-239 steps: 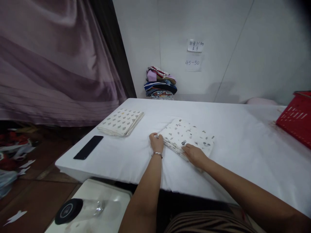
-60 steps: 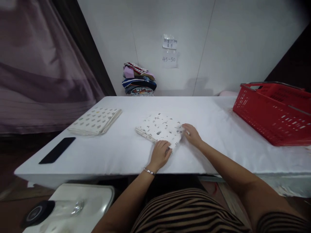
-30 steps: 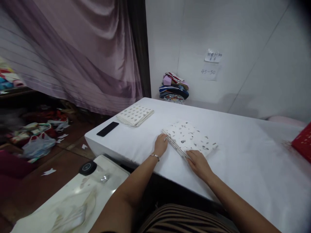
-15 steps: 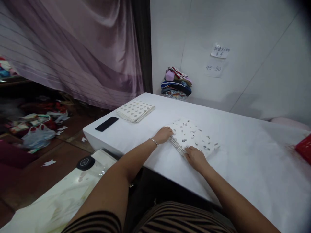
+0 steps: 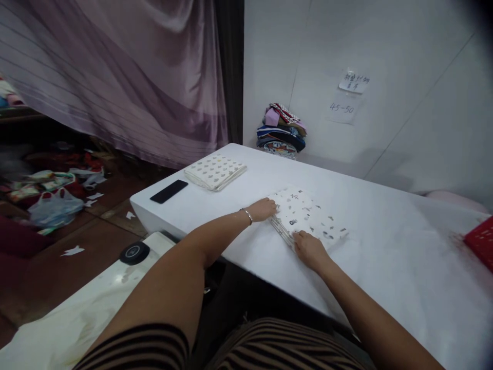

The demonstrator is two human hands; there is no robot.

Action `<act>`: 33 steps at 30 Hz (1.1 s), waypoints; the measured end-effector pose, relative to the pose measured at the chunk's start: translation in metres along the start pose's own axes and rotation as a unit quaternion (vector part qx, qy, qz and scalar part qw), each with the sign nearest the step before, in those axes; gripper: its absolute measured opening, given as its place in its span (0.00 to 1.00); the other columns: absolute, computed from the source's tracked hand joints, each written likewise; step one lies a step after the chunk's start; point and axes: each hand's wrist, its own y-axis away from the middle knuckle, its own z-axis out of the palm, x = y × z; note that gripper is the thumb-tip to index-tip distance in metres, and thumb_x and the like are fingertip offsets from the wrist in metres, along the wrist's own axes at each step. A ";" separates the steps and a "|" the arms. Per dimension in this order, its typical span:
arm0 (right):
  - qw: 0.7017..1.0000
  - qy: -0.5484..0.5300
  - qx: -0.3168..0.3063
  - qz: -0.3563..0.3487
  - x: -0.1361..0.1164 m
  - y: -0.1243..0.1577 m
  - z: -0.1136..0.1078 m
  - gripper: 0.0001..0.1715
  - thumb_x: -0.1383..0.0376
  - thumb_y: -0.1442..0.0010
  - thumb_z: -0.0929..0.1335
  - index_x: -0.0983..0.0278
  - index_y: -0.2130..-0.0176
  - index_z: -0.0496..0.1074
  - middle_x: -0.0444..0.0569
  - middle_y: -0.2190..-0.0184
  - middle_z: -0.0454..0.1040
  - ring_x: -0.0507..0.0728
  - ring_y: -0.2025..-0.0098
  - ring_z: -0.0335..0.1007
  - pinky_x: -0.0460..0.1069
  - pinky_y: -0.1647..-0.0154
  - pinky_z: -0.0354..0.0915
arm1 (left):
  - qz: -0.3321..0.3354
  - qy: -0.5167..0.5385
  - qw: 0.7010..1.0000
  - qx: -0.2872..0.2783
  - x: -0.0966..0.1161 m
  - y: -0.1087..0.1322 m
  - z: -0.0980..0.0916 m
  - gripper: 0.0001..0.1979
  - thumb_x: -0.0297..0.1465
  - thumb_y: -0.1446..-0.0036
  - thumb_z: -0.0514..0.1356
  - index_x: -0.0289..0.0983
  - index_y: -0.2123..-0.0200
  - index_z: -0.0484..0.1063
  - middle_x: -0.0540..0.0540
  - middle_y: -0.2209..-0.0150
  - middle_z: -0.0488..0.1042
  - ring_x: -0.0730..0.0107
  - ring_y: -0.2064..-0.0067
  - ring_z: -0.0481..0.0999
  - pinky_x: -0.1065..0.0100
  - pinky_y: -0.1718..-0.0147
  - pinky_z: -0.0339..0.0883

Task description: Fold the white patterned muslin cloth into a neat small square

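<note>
A folded white cloth with small grey and brown prints [image 5: 310, 213] lies flat on the white table [image 5: 385, 257]. At its left corner, my left hand [image 5: 265, 209], with a bracelet on the wrist, has its fingers closed on the edge. My right hand [image 5: 308, 249] pinches the near corner of the same cloth, thumb on top. Stacked layers show along the edge between my hands. Farther left on the table rests another folded cloth with a grey heart-like pattern [image 5: 215, 172], apart from both hands.
A black phone [image 5: 169, 191] lies by the table's left edge. Against the wall stands a pile of folded fabrics [image 5: 281, 131]. A red object [image 5: 481, 241] is at the far right. Lower left, a pale surface holds a round black object [image 5: 134, 253]. Bags [image 5: 57, 208] lie on the floor.
The view has shifted slightly. My left hand has moved a little along the cloth's left corner; my right hand keeps its place on the near corner.
</note>
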 end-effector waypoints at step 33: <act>0.989 -0.033 0.136 -0.051 0.001 0.014 0.030 0.23 0.71 0.37 0.55 0.65 0.47 0.67 0.56 0.56 0.69 0.61 0.57 0.63 0.52 0.57 0.62 | -0.094 0.011 0.990 0.103 0.006 0.035 0.023 0.15 0.22 0.43 0.52 0.42 0.57 0.71 0.44 0.54 0.71 0.67 0.50 0.68 0.63 0.49 0.58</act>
